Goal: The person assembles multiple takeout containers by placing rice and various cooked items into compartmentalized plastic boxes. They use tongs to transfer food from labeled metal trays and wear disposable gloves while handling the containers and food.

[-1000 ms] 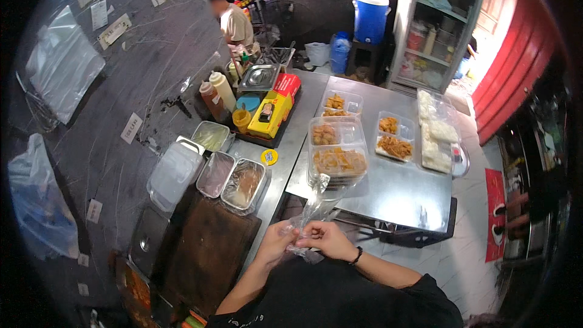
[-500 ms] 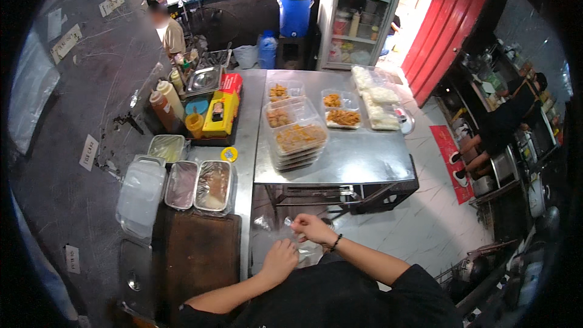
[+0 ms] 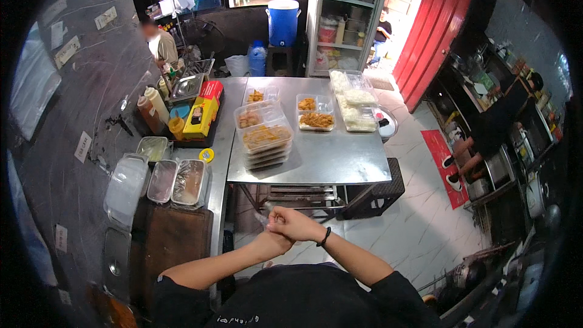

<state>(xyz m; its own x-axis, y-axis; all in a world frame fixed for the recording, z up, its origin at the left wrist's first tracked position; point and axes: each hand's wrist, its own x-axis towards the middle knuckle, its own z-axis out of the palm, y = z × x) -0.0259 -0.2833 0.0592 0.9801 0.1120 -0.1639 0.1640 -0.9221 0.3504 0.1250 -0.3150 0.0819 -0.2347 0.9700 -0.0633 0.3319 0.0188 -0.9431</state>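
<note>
My right hand [image 3: 291,225] has its fingers closed on a crumpled clear plastic bag [image 3: 262,215], just in front of the steel table [image 3: 334,158]. My left hand [image 3: 271,243] is curled beneath it, its fingertips partly hidden, so what it grips is unclear. On the table are stacked meal containers [image 3: 264,140], separate containers of fried food [image 3: 315,119] and clear boxes of rice [image 3: 355,109]. The side counter to the left holds covered steel trays [image 3: 187,179], a dark cutting board [image 3: 176,240] and squeeze bottles [image 3: 149,115].
A co-worker [image 3: 489,127] stands at the right counter on a red mat [image 3: 434,152]. Another person [image 3: 164,45] is at the back left, another [image 3: 381,33] in the doorway. A black stool [image 3: 388,188] stands by the table; a blue cooler [image 3: 283,23] and glass-door fridge [image 3: 340,24] are behind.
My view has widened toward the right, bringing the co-worker there into sight. My hands, apart half a second ago, are now together and shifted left, less plastic showing between them.
</note>
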